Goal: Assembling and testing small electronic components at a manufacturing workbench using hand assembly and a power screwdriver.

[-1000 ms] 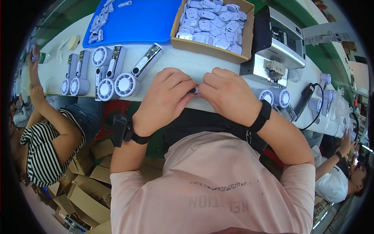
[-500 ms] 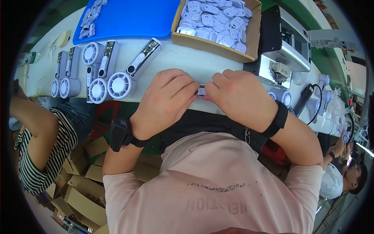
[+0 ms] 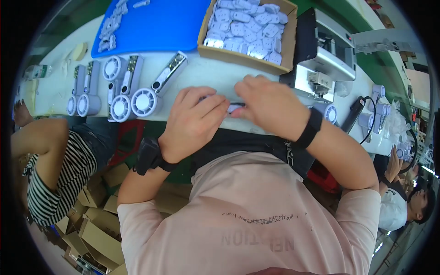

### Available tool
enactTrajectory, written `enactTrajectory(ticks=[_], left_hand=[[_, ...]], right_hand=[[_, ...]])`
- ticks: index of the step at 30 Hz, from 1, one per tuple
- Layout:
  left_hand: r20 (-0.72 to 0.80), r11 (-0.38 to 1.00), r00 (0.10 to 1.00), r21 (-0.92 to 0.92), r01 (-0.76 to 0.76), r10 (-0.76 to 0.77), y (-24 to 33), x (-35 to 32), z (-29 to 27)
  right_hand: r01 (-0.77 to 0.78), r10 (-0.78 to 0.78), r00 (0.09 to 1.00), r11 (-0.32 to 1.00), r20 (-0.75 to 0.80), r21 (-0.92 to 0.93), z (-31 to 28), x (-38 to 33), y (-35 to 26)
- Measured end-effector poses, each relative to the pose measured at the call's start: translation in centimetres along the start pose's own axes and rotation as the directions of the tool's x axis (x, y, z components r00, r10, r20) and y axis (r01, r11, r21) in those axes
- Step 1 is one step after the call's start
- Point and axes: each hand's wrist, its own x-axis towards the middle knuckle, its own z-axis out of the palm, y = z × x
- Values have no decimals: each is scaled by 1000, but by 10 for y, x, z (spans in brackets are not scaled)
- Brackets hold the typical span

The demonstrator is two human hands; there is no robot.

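In front of my waist, at the table's near edge, both hands meet over a pale plastic part (image 3: 236, 108). My left hand (image 3: 192, 117) is closed round its left side, and the fingers hide most of it. My right hand (image 3: 275, 109) has its thumb and bent fingers closed on the right end. Nearest to my left hand is a pale handheld fan (image 3: 146, 101), its round head toward me and its handle uncovered, with a circuit board showing. Several similar fans (image 3: 121, 108) lie further left.
Behind my hands stands a cardboard box (image 3: 245, 58) of white plastic pieces. A blue tray (image 3: 160, 30) with small white parts is to its left, a black and silver machine (image 3: 316, 55) to its right. At far left sits a person in a striped top (image 3: 68, 174).
My right hand's fingers have shifted up and left over the part, and my left fingers have moved slightly. The whole view has shifted a little.
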Motion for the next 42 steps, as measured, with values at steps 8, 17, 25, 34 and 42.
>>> enactTrajectory(ticks=[8, 17, 25, 34, 42], left_hand=[[201, 981, 960, 59, 187, -195, 25, 13, -21], [263, 985, 952, 111, 130, -156, 32, 1, -11], [169, 987, 972, 20, 162, -163, 35, -4, -6], [243, 986, 959, -43, 158, -144, 26, 5, -10], [194, 990, 971, -12, 143, -138, 21, 4, -5]], right_hand=[[155, -155, 988, 974, -13, 165, 8, -25, -6], [157, -153, 987, 980, -43, 119, 14, -27, -11], [184, -178, 983, 950, -48, 254, 17, -28, 1], [186, -198, 979, 965, 50, 182, 9, -26, 1], [183, -183, 983, 981, -4, 68, 19, -23, -8]])
